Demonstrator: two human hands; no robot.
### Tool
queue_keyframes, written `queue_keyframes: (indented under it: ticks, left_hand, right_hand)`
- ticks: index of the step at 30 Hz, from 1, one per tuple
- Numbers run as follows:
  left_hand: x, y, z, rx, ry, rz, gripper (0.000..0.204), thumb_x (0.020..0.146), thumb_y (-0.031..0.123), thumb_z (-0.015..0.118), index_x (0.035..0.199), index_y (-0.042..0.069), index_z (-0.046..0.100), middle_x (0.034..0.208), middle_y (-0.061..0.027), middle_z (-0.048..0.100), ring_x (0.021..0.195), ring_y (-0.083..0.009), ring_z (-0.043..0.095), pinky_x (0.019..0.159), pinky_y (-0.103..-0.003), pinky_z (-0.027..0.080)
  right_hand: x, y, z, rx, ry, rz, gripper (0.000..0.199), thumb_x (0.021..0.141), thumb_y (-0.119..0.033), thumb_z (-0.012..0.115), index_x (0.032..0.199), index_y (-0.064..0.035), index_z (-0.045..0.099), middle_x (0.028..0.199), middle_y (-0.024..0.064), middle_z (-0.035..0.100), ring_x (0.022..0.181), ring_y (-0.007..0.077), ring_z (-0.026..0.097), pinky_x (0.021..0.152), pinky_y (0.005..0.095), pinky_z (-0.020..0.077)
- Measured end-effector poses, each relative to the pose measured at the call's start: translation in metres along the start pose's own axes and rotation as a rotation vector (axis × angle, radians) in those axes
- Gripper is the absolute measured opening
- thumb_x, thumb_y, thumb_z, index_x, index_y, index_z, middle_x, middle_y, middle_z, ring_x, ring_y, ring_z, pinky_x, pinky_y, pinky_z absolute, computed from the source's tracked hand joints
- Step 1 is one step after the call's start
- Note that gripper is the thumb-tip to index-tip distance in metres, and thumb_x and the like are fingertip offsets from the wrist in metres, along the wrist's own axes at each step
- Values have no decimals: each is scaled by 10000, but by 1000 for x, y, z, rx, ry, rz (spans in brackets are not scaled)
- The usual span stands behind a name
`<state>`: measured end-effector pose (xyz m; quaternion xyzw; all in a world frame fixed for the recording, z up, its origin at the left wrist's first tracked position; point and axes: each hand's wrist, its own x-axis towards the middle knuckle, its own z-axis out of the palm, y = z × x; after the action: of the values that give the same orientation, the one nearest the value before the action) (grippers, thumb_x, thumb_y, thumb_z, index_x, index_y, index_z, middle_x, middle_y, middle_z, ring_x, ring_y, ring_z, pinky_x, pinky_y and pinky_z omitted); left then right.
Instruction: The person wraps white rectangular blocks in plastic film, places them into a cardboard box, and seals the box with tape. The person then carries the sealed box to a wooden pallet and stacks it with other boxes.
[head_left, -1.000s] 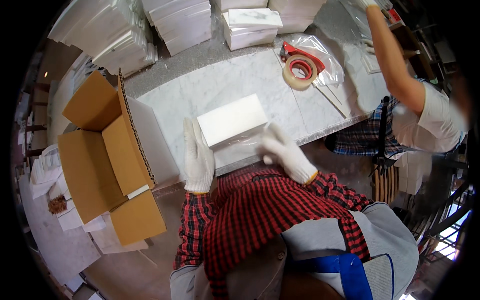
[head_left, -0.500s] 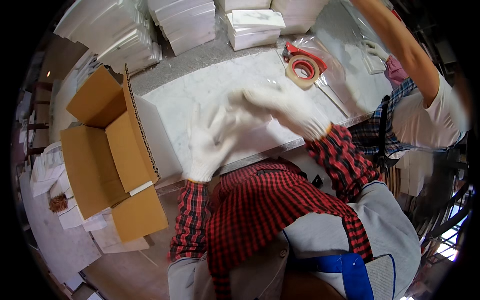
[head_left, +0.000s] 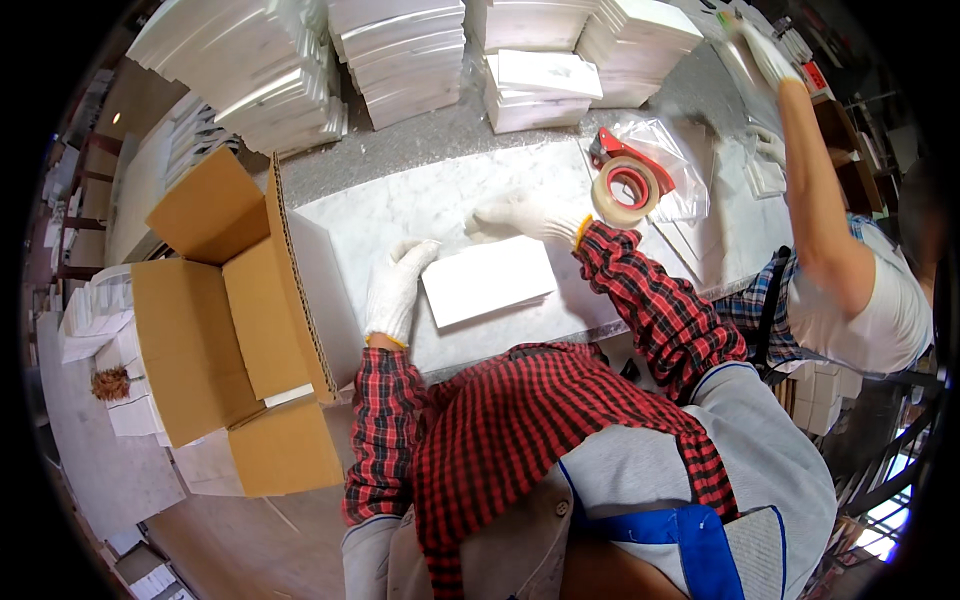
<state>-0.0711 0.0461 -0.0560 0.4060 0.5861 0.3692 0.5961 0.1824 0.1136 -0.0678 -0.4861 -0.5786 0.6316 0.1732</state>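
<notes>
A small stack of white rectangular tiles (head_left: 490, 282) lies on the pale marble slab (head_left: 370, 195) in front of me, its lower edge slightly offset. My left hand (head_left: 395, 292), in a white knitted glove, is at the stack's left end, fingertips near its far left corner. Behind the far edge, my right hand (head_left: 528, 217), gloved alike, reaches leftward with its fingers stretched out. Neither hand is visibly closed round the tiles. To the left of my left hand stands an open cardboard box (head_left: 210, 330), flaps folded out, with a bit of white inside.
A red tape dispenser (head_left: 630, 185) with a tape roll and clear plastic bags (head_left: 685, 190) lie right of my right hand. Tall tile stacks (head_left: 400, 60) line the back. A co-worker's arm (head_left: 825, 190) reaches over the table at the right.
My hands have drawn apart and lowered to the tile stack's left end and far edge. The co-worker's arm has shifted and the whole view has tilted a little.
</notes>
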Motion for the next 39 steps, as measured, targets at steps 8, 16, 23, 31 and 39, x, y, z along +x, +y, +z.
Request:
queue_keyframes:
  ticks: [8, 16, 23, 31, 39]
  left_hand:
    - [8, -1, 0, -236, -42, -73, 256, 994, 229, 706, 1129, 12, 696, 1035, -80, 737, 962, -137, 657, 890, -279, 509]
    - [-21, 45, 21, 17, 92, 156, 254, 998, 198, 714, 1155, 1, 678, 1017, -85, 754, 912, -108, 658, 811, -244, 498]
    - [-20, 32, 14, -20, 179, 177, 420, 952, 181, 769, 1293, -38, 658, 1035, -132, 759, 941, -147, 694, 844, -282, 527]
    - [7, -3, -6, 160, 177, 90, 495, 872, 206, 793, 1288, -33, 672, 978, -115, 758, 903, -159, 703, 836, -299, 543]
    - [28, -7, -8, -36, 44, -155, 666, 858, 234, 782, 1412, -70, 572, 1200, -173, 717, 1023, -221, 709, 938, -331, 540]
  right_hand:
    - [-24, -19, -12, 36, 367, 89, 677, 1019, -595, 555, 1227, 28, 722, 1120, 172, 770, 1021, 212, 723, 954, 344, 537]
    - [-65, -6, 1, 95, 88, -53, 814, 967, -371, 706, 1609, 7, 376, 1565, 226, 513, 1417, 281, 545, 1141, 371, 439]
    - [-77, -39, 18, 346, 472, -89, 704, 881, -128, 804, 1527, -53, 534, 1019, 55, 704, 916, 107, 655, 860, 272, 527]
    - [-60, -30, 25, -109, 552, -13, 510, 886, -152, 732, 1386, -80, 662, 849, 39, 687, 781, 134, 665, 739, 288, 540]
    - [-41, -15, 8, -256, 393, 83, 456, 861, -133, 717, 1316, -98, 723, 859, 83, 695, 817, 186, 682, 771, 341, 556]
